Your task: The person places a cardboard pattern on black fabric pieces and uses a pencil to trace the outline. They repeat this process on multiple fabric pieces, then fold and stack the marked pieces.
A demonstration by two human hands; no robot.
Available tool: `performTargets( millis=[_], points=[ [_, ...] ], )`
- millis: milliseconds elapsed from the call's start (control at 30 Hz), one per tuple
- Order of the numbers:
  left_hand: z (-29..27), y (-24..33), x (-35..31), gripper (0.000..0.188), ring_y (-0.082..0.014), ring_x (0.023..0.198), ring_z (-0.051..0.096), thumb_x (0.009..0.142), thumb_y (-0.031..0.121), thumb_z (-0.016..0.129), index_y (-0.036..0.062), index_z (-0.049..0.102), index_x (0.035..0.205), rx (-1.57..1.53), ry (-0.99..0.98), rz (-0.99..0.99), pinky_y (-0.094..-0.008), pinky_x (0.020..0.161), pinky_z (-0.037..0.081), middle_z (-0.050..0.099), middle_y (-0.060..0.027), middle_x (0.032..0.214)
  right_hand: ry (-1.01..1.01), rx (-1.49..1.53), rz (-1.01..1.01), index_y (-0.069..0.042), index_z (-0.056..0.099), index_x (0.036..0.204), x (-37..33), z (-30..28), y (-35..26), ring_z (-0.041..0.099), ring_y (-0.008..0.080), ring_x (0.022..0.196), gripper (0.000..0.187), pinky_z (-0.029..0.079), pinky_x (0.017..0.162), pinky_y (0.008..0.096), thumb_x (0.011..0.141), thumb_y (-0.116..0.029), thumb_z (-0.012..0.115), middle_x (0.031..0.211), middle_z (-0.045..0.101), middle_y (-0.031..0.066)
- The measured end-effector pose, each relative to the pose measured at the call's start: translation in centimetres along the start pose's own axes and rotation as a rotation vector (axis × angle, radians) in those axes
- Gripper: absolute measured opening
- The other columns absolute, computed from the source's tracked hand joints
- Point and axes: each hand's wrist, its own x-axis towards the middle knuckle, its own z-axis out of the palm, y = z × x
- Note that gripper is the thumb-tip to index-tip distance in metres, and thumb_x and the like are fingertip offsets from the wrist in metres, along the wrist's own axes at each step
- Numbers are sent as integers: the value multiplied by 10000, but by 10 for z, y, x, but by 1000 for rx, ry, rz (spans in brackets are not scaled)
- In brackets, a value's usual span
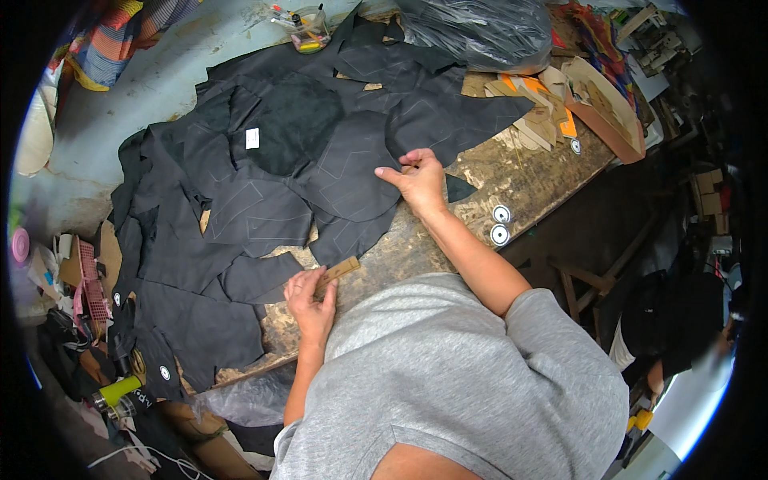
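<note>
Dark leather pieces (352,164) lie spread and overlapping across the worktable, several with pale outlines drawn on them. At the near edge my left hand (310,304) rests on a leather piece (260,276), with a narrow brown cardboard strip (342,270) between its thumb and fingers. My right hand (422,184) is over the right part of the leather, its fingers curled and the thumb sticking out to the left. Whatever those curled fingers hold is too small to make out. A small white label (253,138) lies on the leather.
Cardboard templates (544,112) and an open cardboard box (608,112) occupy the table's right end. A black plastic bag (480,32) and a pen cup (309,36) stand at the back. Round black-and-white discs (500,234) lie near the front edge (552,212).
</note>
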Motion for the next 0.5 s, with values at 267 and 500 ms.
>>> performTargets(
  millis=[267,500],
  points=[
    [0,0,0,312,-280,959,573,682,82,775,37,674,974,23,-16,3,-390,879,399,656,-102,941,-171,-181,-560,-12,551,788,10,43,-31,667,230,783,153,523,691,306,712,65,661,928,663,119],
    [0,1,2,314,-277,954,577,679,78,775,39,677,974,0,-18,3,-386,870,401,658,-99,935,-57,-350,-1165,-24,592,767,1,42,-141,665,272,742,164,556,633,323,669,107,607,918,661,120]
  ],
)
